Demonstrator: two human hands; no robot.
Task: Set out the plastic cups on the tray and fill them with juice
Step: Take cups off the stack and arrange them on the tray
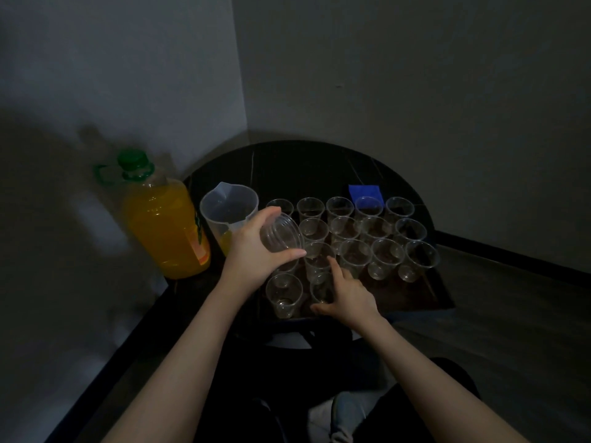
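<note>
Left hand (252,251) has its fingers and thumb wrapped around a stack of clear cups (281,233), tipped on its side above the tray's (425,297) left edge. Right hand (347,294) is curled round a single cup (321,287) standing in the front row, thumb near its base. Other empty cups (355,231) sit upright in rows on the tray, juice bottle (166,225) off left.

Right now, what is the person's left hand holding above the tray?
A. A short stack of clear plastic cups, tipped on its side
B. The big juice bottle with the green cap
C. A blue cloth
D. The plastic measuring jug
A: the left hand has its grip round a stack of clear cups tipped sideways, while the juice bottle and the jug stand untouched to the left of the tray.
</note>
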